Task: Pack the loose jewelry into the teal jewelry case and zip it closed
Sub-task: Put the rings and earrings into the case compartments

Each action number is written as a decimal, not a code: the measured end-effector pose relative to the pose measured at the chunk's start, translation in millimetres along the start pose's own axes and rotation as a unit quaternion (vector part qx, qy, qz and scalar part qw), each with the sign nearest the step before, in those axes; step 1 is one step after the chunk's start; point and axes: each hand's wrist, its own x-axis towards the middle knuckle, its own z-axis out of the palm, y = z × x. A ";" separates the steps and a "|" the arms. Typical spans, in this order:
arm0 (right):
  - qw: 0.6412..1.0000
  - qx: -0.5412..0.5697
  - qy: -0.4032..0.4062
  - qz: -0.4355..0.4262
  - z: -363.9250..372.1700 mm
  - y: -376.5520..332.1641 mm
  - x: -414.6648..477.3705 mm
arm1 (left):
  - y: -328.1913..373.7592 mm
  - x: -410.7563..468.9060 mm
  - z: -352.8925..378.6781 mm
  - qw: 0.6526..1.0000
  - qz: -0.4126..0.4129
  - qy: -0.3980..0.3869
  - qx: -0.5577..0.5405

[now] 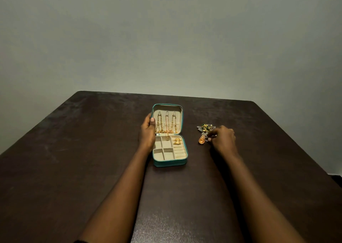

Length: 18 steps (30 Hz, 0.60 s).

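Found the case (169, 162) mid-surface (92, 141), chains (166, 124) in its lid (167, 106) behind, earrings (177, 141) in its tray (159, 153), loose jewelry (206, 129) on its right.

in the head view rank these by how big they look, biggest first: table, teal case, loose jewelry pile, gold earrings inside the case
1. table
2. teal case
3. loose jewelry pile
4. gold earrings

The last three lie at about the same distance from the camera, so nearness hardly skews their order.

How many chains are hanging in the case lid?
3, side by side in the lid: left chain, middle chain, right chain. Their lower ends tangle near the hinge, so another may be hidden.
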 end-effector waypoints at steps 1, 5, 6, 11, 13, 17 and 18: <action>1.000 -0.019 -0.004 -0.008 1.1 -0.6 -0.4 | 0.4 -0.4 0.3 1.000 0.000 0.000 0.000; 0.997 -0.063 -0.004 -0.033 4.8 -2.0 -0.1 | 0.2 -0.3 0.1 1.000 0.001 0.001 0.004; 0.997 -0.065 -0.002 -0.036 5.9 -2.0 0.0 | 0.2 -0.3 0.2 1.000 -0.001 0.000 0.007; 0.994 -0.092 -0.012 -0.051 5.8 -4.0 -0.1 | -0.2 1.5 -0.2 1.000 -0.003 -0.002 0.017; 0.992 -0.112 -0.028 -0.057 5.0 -4.9 -1.6 | 0.0 0.8 -0.7 1.000 -0.003 -0.002 0.019; 0.999 0.052 0.013 -0.002 3.3 -9.1 -3.1 | 0.3 0.4 -0.5 1.000 -0.002 -0.002 0.014; 0.994 0.108 0.020 0.018 2.4 -10.3 -2.2 | 1.5 -0.3 0.1 1.000 -0.003 -0.002 0.014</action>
